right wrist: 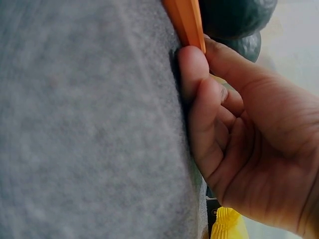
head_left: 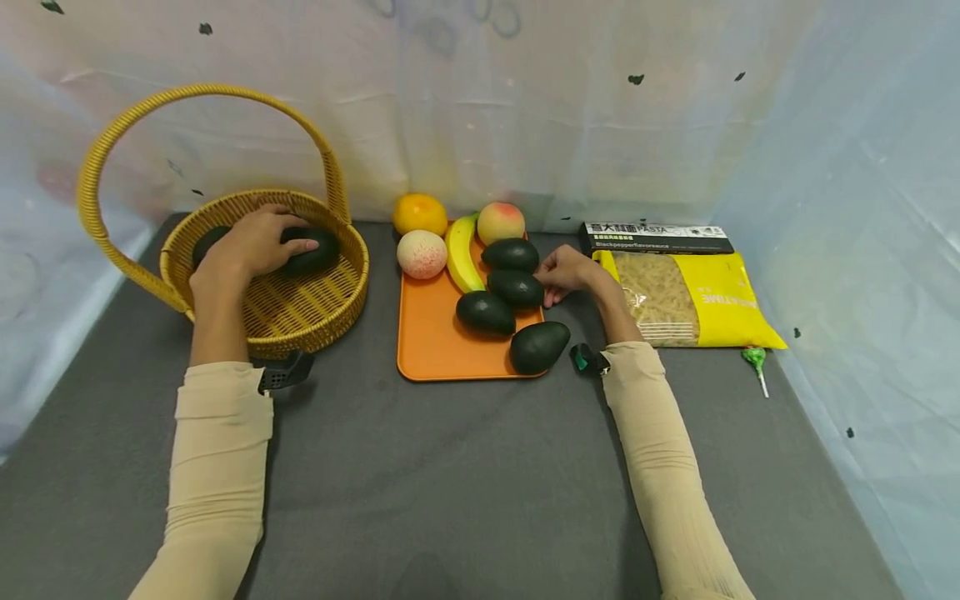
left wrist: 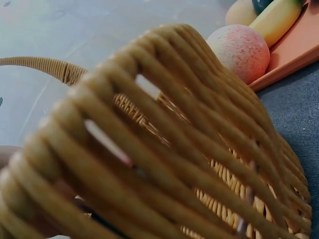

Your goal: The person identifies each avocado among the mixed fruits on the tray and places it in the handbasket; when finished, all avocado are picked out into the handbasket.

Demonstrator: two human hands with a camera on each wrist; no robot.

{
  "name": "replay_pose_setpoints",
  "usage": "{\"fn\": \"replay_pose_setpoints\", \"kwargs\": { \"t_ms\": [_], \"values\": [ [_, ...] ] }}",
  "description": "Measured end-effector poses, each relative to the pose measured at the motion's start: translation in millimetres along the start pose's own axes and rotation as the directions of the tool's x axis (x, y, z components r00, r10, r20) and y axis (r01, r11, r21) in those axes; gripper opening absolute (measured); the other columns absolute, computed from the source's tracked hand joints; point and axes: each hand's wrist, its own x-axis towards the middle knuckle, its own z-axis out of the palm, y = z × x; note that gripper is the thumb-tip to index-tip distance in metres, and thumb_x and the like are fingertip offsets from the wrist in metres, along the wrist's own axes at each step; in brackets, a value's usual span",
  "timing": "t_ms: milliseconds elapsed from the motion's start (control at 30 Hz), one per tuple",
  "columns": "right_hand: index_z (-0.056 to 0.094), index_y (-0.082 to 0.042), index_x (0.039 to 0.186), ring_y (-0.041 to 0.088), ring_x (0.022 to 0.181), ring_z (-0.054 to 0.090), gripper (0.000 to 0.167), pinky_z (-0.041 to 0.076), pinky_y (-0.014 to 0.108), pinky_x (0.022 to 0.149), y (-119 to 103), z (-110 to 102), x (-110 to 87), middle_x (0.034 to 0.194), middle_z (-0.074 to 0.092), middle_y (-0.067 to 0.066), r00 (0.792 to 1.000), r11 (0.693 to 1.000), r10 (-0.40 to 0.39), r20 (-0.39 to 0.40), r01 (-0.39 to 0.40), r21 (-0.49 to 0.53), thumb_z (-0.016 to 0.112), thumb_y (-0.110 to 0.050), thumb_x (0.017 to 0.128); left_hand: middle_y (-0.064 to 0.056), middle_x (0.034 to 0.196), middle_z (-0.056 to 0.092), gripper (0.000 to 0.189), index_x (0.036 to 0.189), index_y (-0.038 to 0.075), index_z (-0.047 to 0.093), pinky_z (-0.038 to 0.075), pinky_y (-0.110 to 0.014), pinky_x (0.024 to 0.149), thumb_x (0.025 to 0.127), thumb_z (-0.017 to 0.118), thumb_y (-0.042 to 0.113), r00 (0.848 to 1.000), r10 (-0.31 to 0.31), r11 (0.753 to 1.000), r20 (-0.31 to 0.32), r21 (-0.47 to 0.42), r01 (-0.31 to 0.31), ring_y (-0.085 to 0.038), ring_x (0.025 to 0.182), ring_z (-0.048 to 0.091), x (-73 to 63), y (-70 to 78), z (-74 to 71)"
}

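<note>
In the head view my left hand [head_left: 255, 242] is inside the wicker basket [head_left: 303, 337], its thumb and fingers holding a dark green avocado [head_left: 318, 252]. Another avocado [head_left: 206, 243] lies to the left, partly covered by that hand. The basket's weave fills the left wrist view and blocks most of the hand. At the right edge of the orange tray [head_left: 442, 342], my right hand [head_left: 573, 271] pinches the rim between thumb and curled fingers, as the right wrist view shows. Several avocados [head_left: 486, 313] and a banana [head_left: 463, 257] rest on the tray.
A peach [head_left: 501, 222], a pale speckled peach [head_left: 422, 254] and an orange [head_left: 419, 215] sit along the tray's back. Right of it lie a black pasta box [head_left: 660, 239], a yellow pasta bag [head_left: 723, 300] and a green lollipop [head_left: 755, 358]. The basket's tall handle [head_left: 210, 89] arches up.
</note>
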Motion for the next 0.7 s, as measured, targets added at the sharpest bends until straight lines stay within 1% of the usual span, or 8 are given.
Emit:
{"fn": "replay_pose_setpoints", "kwargs": {
  "t_ms": [67,133,267,367,467,500,600,700],
  "values": [
    [0.077,0.004,0.1,0.008,0.054,0.069,0.029,0.058,0.023,0.056,-0.7,-0.6,-0.1,0.059,0.07,-0.001,1.0,1.0,0.007,-0.001,-0.007,0.003,0.062,-0.02,0.105,-0.041,0.163,0.023,0.063,0.153,-0.007,0.044,0.022,-0.075,0.12,0.109,0.054,0.038,1.0,0.001,1.0,0.015,-0.004,0.0,-0.061,0.149,0.024,-1.2,1.6,-0.9],
    [0.077,0.004,0.1,0.008,0.054,0.068,0.028,0.058,0.023,0.056,-1.1,-1.2,-0.1,0.058,0.07,-0.001,1.0,1.0,0.009,-0.001,-0.009,0.002,0.062,-0.019,0.105,-0.04,0.164,0.02,0.066,0.155,-0.006,0.043,0.018,-0.077,0.12,0.109,0.054,0.04,1.0,0.0,1.0,0.024,-0.012,0.0,-0.06,0.152,0.019,-2.8,4.1,-2.6],
    [0.077,0.004,0.1,0.008,0.054,0.068,0.028,0.058,0.023,0.056,-1.4,-1.8,0.1,0.058,0.07,-0.002,1.0,1.0,0.014,0.001,-0.014,-0.003,0.063,-0.02,0.105,-0.037,0.168,0.016,0.07,0.158,-0.003,0.039,0.01,-0.08,0.121,0.109,0.053,0.045,1.0,-0.002,1.0,0.016,-0.02,0.002,-0.056,0.157,0.011,-6.6,12.2,-9.6],
    [0.077,0.004,0.099,0.008,0.054,0.068,0.028,0.059,0.023,0.057,-0.6,-1.8,0.3,0.058,0.07,-0.002,1.0,1.0,0.017,0.003,-0.017,-0.005,0.063,-0.02,0.104,-0.038,0.167,0.019,0.07,0.158,-0.003,0.039,0.015,-0.079,0.12,0.109,0.052,0.045,1.0,0.012,1.0,0.015,0.006,-0.012,-0.057,0.155,0.016,-10.8,21.2,-17.6],
    [0.077,0.003,0.098,0.008,0.054,0.069,0.029,0.059,0.023,0.057,-0.2,-1.6,0.6,0.058,0.071,-0.002,1.0,1.0,0.012,0.011,-0.012,0.002,0.063,-0.021,0.104,-0.039,0.166,0.02,0.068,0.159,-0.002,0.038,0.021,-0.076,0.12,0.11,0.052,0.043,0.999,0.03,0.999,0.036,0.032,-0.031,-0.059,0.152,0.021,-17.1,32.2,-26.4],
    [0.077,0.003,0.098,0.008,0.054,0.069,0.029,0.059,0.023,0.057,-0.2,-1.3,1.0,0.059,0.071,-0.001,1.0,1.0,0.011,0.011,-0.011,0.006,0.063,-0.021,0.104,-0.039,0.166,0.019,0.068,0.159,-0.002,0.037,0.021,-0.076,0.12,0.11,0.052,0.042,0.998,0.039,0.998,0.043,0.038,-0.04,-0.059,0.152,0.021,-19.6,36.1,-29.4],
    [0.077,0.003,0.099,0.008,0.054,0.069,0.029,0.059,0.023,0.057,0.6,-1.2,0.9,0.059,0.071,-0.001,1.0,1.0,0.013,0.011,-0.013,0.017,0.064,-0.022,0.104,-0.036,0.169,0.012,0.069,0.163,0.003,0.033,0.015,-0.078,0.121,0.11,0.05,0.044,0.997,0.051,0.998,0.059,0.044,-0.054,-0.057,0.156,0.014,-27.5,51.1,-37.4],
    [0.077,0.004,0.099,0.008,0.054,0.069,0.029,0.059,0.023,0.058,1.1,-0.8,0.4,0.058,0.071,-0.001,1.0,1.0,0.015,0.003,-0.015,0.022,0.065,-0.022,0.104,-0.033,0.172,0.008,0.069,0.165,0.008,0.031,0.008,-0.08,0.121,0.11,0.05,0.045,0.996,0.074,0.996,0.047,0.055,-0.077,-0.054,0.159,0.01,-37.1,70.8,-44.0]
  ]
}}
